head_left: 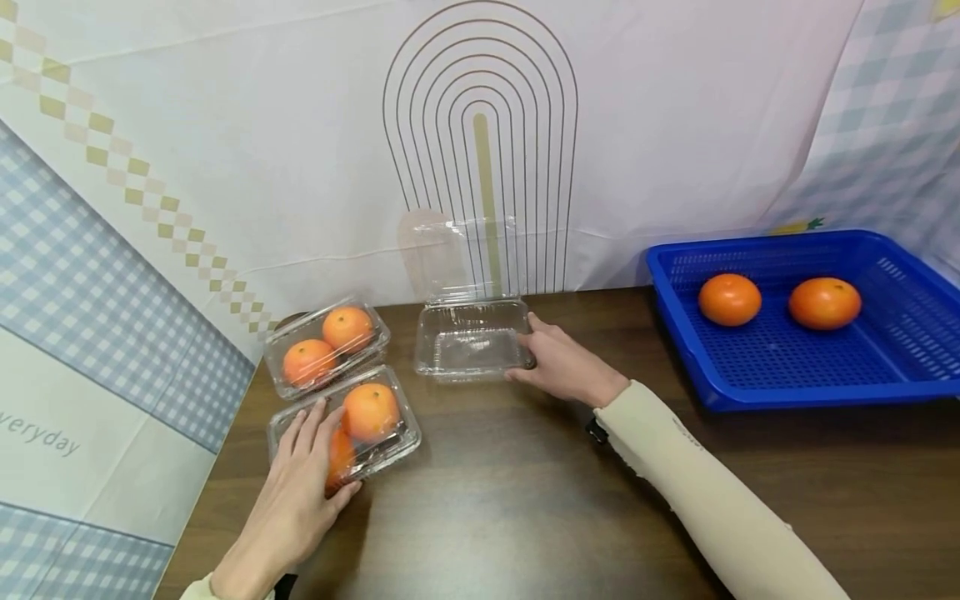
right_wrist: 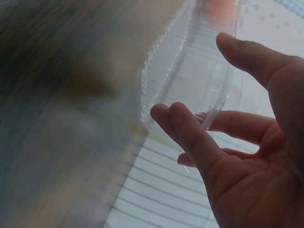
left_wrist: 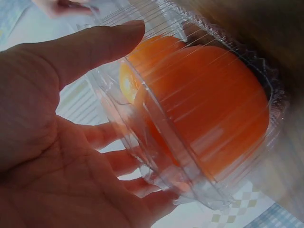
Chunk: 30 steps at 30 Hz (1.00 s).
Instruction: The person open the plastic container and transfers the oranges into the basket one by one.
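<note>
My left hand [head_left: 300, 492] spans the left end of a closed clear plastic clamshell box [head_left: 405, 429] with two round orange fruits [head_left: 372, 412] in it. Its fingers lie at the far side of the lid and its thumb is by the near edge; the left wrist view shows fingertips [left_wrist: 126, 159] along the plastic. With my right hand [head_left: 558, 362] I hold the right end of an empty clamshell box [head_left: 472, 350], thumb in front and fingers at the side. That box's lid [head_left: 468, 258] stands raised at the back.
Another closed clamshell box [head_left: 273, 367] with two orange fruits [head_left: 310, 362] lies just behind the left one. At the right stands a blue plastic basket [head_left: 697, 375] holding two orange fruits [head_left: 825, 303]. A patterned cloth [head_left: 300, 125] backs the brown table [head_left: 487, 500].
</note>
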Each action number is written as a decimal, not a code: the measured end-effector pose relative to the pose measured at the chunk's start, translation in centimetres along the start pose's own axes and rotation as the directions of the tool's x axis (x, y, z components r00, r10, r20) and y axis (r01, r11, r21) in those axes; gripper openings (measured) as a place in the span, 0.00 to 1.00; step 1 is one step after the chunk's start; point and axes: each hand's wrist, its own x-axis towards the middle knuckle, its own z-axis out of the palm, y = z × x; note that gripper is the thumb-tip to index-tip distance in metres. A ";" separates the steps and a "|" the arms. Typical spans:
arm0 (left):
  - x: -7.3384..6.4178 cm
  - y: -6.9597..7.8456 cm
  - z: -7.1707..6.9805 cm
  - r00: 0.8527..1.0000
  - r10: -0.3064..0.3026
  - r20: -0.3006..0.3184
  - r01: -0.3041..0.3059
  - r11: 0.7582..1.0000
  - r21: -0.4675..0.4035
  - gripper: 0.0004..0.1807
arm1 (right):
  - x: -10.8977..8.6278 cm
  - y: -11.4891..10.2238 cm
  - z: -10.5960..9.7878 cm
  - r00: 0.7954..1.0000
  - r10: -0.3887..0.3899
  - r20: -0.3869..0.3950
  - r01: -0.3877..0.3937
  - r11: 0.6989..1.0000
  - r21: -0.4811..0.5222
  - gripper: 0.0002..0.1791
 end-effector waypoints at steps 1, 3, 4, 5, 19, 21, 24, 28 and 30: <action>-0.1 0.2 0.0 1.000 0.007 0.001 -0.007 1.000 0.005 0.51 | 0.3 -0.1 0.1 1.000 -0.004 -0.007 0.004 1.000 0.005 0.28; -0.5 0.7 0.1 1.000 0.019 -0.001 -0.019 1.000 0.013 0.51 | 0.8 -0.4 0.4 1.000 -0.012 -0.022 0.012 1.000 0.016 0.22; -0.7 0.9 0.2 1.000 0.026 0.000 -0.026 1.000 0.016 0.51 | 1.1 -0.5 0.5 0.999 -0.017 -0.028 0.018 1.000 0.023 0.20; -0.9 1.2 0.3 0.999 0.035 -0.001 -0.035 0.999 0.018 0.52 | 1.4 -0.6 0.6 0.999 -0.022 -0.033 0.023 0.999 0.033 0.19; -1.9 6.1 1.1 0.980 0.157 0.122 -0.164 0.986 0.045 0.52 | 2.5 -1.7 0.6 0.998 -0.027 0.057 0.025 0.999 0.040 0.41; -1.8 6.9 1.2 0.974 0.163 0.160 -0.171 0.985 0.038 0.51 | 2.1 -1.8 0.3 0.997 -0.029 0.068 0.027 0.999 0.024 0.41; -1.6 8.0 1.5 0.965 0.188 0.181 -0.196 0.980 0.032 0.52 | 0.8 -2.4 -0.6 0.997 -0.024 0.068 0.023 1.000 0.020 0.41; -1.0 9.3 1.9 0.955 0.242 0.174 -0.252 0.967 0.039 0.52 | -1.8 -3.7 -2.4 0.999 -0.028 0.037 0.027 0.999 0.029 0.40; -0.6 9.9 2.2 0.948 0.276 0.160 -0.287 0.956 0.053 0.52 | -3.3 -4.4 -3.1 0.999 -0.050 0.020 0.050 0.999 0.020 0.40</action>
